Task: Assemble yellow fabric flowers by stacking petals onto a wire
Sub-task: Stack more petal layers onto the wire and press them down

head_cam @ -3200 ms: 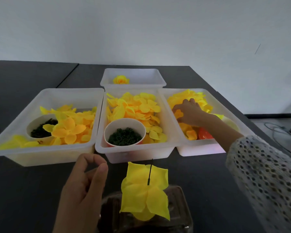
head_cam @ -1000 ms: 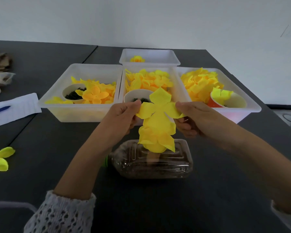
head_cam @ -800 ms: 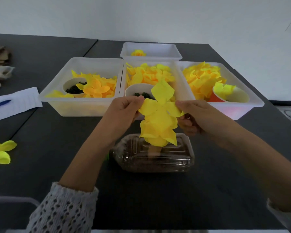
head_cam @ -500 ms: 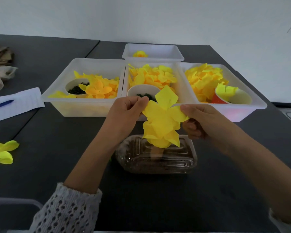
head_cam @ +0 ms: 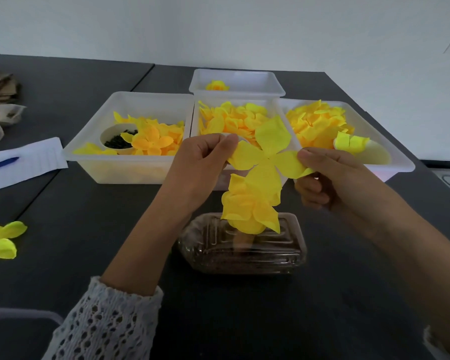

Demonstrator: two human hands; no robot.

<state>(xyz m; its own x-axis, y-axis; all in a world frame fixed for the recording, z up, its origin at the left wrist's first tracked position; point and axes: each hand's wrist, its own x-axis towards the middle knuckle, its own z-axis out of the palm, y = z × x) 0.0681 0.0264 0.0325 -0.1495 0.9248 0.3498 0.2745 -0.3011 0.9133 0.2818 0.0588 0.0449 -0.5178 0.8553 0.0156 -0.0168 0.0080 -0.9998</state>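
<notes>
One dark counter carries four white plastic trays: three large ones in a row and one smaller tray behind the middle one, holding a single finished yellow flower. The left tray holds orange-yellow petals and a white cup of dark beads; the middle tray and the right tray hold heaps of yellow petals, and a second cup with a petal draped over its rim sits in the right tray. In front of the trays lies one clear plastic box, and a stack of yellow petals stands above it; the wire is hidden by the fabric. Two hands hold one four-lobed petal piece just above that stack: the left hand has its grip pinched on the left lobe, the right hand has its grip pinched on the right lobe. The hands and petal piece block part of the middle tray. At the left edge lie a sheet of paper with one blue pen and a few loose petals.
</notes>
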